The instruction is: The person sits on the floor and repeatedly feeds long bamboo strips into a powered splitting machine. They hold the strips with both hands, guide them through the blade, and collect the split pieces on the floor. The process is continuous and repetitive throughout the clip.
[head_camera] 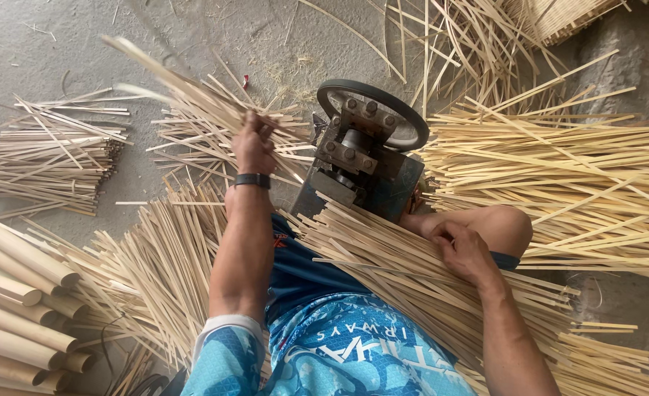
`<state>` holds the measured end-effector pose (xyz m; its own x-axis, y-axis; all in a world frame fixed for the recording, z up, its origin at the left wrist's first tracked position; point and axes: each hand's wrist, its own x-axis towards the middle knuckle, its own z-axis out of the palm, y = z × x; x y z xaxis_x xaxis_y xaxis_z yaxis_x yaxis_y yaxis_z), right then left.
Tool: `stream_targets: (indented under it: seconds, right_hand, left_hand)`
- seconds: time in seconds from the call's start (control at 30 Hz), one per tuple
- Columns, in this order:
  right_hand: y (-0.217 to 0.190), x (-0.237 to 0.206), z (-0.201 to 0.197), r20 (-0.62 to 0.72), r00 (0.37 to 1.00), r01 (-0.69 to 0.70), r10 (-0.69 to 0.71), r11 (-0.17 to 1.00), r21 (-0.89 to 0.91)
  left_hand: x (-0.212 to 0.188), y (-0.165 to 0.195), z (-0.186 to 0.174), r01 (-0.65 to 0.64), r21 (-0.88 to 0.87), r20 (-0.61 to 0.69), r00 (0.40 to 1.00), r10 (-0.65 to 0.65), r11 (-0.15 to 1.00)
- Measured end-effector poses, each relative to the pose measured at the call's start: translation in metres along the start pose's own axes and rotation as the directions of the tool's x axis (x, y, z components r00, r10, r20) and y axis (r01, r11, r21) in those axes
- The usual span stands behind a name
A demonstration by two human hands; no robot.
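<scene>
My left hand (253, 144) is raised and closed around a bunch of thin bamboo strips (185, 92) that fans out up and to the left, blurred at its far end. My right hand (465, 251) rests with curled fingers on a bundle of bamboo strips (398, 271) lying across my lap. Right in front of me stands a small metal machine (361, 158) with a round wheel, between the two hands. A dark band sits on my left wrist.
Heaps of bamboo strips lie all around: a big pile (574, 169) at right, a small stack (53, 158) at far left, more (156, 264) under my left arm. Thick bamboo tubes (16, 301) are stacked at bottom left. The floor is grey concrete (60, 37).
</scene>
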<state>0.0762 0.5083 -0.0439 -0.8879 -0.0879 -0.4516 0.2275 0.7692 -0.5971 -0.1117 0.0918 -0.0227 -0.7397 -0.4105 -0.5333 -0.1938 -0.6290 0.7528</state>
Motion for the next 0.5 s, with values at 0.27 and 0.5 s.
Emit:
stream_targets:
  seconds: [0.27, 0.5]
  right_hand:
    - [0.003, 0.004, -0.009, -0.016, 0.994, 0.105, -0.106, 0.992, -0.068]
    - [0.016, 0.002, -0.036, -0.221, 0.924, 0.253, -0.312, 0.932, -0.259]
  left_hand:
    - [0.006, 0.018, -0.029, -0.01, -0.225, 0.363, 0.927, 0.093, 0.974]
    - [-0.003, 0.01, -0.038, -0.012, -0.175, 0.379, 0.922, 0.078, 0.984]
